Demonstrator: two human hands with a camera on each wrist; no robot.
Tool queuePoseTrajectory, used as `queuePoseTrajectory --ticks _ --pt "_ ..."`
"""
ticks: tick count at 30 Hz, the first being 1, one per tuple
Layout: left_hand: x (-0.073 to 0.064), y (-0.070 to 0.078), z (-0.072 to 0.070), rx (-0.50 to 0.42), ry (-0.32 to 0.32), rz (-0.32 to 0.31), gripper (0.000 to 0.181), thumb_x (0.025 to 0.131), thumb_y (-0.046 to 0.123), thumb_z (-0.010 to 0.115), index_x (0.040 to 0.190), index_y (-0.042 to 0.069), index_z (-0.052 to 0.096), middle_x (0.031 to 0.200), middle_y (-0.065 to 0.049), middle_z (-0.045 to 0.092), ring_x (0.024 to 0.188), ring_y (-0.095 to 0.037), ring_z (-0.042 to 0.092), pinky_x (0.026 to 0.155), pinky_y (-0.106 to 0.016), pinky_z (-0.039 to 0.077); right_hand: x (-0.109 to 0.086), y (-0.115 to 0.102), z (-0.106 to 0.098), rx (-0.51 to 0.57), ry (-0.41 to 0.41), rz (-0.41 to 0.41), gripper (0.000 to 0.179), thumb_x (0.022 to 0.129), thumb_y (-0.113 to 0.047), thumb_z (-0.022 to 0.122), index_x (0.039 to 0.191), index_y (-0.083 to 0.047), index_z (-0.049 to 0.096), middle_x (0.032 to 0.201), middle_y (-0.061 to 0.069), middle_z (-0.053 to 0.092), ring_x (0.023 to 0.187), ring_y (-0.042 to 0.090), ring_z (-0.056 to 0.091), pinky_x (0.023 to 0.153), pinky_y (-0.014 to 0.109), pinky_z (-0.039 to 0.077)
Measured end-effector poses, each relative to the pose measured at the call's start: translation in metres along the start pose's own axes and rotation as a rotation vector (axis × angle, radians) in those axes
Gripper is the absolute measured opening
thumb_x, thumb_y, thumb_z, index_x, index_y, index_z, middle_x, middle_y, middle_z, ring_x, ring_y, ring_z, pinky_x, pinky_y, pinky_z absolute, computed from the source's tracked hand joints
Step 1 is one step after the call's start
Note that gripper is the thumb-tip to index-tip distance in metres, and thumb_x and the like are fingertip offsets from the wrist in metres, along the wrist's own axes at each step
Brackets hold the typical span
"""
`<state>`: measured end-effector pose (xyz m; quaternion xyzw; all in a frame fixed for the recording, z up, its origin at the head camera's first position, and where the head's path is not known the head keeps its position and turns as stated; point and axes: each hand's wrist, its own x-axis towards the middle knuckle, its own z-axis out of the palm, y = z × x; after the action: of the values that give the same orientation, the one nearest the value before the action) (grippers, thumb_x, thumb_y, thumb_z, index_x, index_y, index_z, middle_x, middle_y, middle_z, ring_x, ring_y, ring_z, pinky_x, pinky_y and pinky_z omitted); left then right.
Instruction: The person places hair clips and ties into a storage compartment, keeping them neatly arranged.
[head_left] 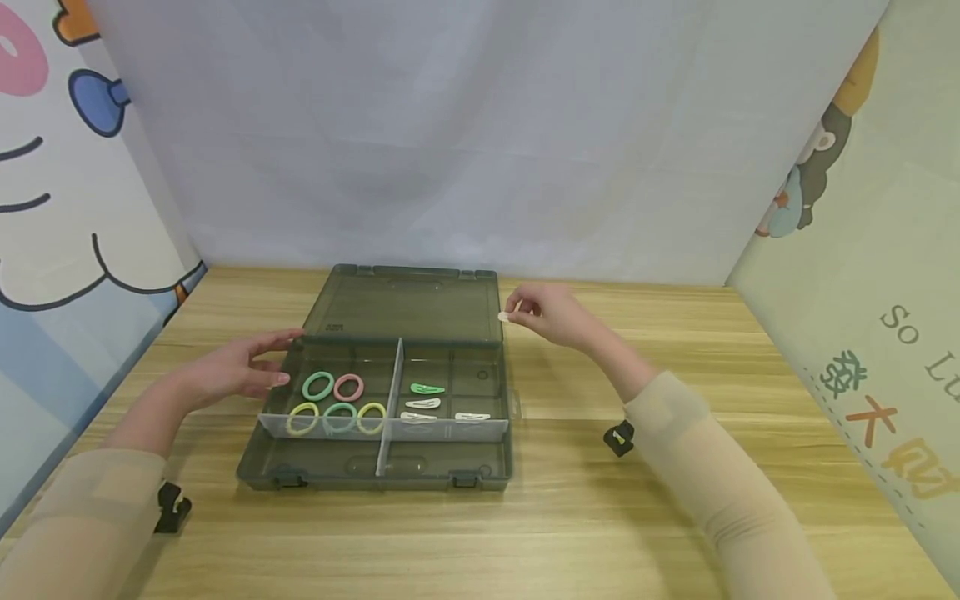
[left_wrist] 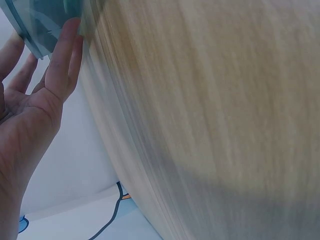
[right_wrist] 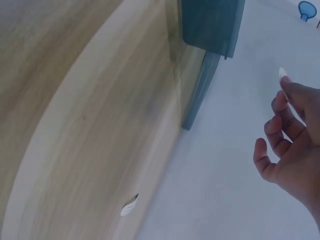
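A dark translucent divided box (head_left: pixel 322 462) lies on the table with its lid (head_left: pixel 405 304) folded back. Several coloured hair ties (head_left: pixel 318 386) fill its left compartment: green, pink and yellow. One green snap hair clip (head_left: pixel 427 389) and 3 white ones (head_left: pixel 423 403) lie in the right compartment. My right hand (head_left: pixel 553 315) pinches a small white hair clip (right_wrist: pixel 282 75) between thumb and index finger, beside the lid's right edge. My left hand (head_left: pixel 232 367) is at the box's left side, fingers extended along its wall; in the left wrist view the fingertips overlap the box (left_wrist: pixel 42 30).
Clear dividers (head_left: pixel 450 430) split the box crosswise and lengthwise. A small white striped piece (right_wrist: pixel 129 205) lies on the wooden table (head_left: pixel 570 525) in the right wrist view. A pale cloth (head_left: pixel 487 142) hangs behind, with printed panels at both sides.
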<state>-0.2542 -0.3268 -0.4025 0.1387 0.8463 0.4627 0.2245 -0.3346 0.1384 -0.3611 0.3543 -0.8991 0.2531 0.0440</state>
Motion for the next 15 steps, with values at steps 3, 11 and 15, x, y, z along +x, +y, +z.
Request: queuePoseTrajectory --ticks 3,11,15 --pt "-0.001 0.001 0.0 -0.001 -0.002 0.003 0.078 0.093 0.021 0.06 0.153 0.016 0.011 0.157 -0.022 0.0 0.135 -0.052 0.018 0.094 -0.054 0.046 0.0 -0.008 0.003 0.017 -0.006 -0.013 0.005 0.091 -0.013 0.063 0.093 -0.009 0.064 0.074 0.001 0.061 0.063 0.012 0.051 0.06 0.027 0.042" --pt "-0.001 0.0 0.0 -0.002 -0.005 0.013 0.079 0.093 0.021 0.061 0.153 0.014 0.011 0.156 -0.023 0.0 0.135 -0.052 0.02 0.093 -0.054 0.046 -0.002 -0.027 0.014 0.029 -0.031 -0.037 0.004 0.092 -0.016 0.061 0.092 -0.011 0.062 0.072 -0.003 0.06 0.064 0.012 0.049 0.059 0.026 0.042" --pt "0.0 -0.001 0.0 -0.006 -0.004 0.012 0.079 0.092 0.021 0.062 0.153 0.014 0.011 0.156 -0.023 0.001 0.135 -0.052 0.021 0.093 -0.054 0.047 -0.003 -0.033 0.022 0.068 -0.063 -0.051 0.004 0.092 -0.016 0.061 0.091 -0.012 0.062 0.073 -0.004 0.06 0.066 0.011 0.049 0.059 0.024 0.042"
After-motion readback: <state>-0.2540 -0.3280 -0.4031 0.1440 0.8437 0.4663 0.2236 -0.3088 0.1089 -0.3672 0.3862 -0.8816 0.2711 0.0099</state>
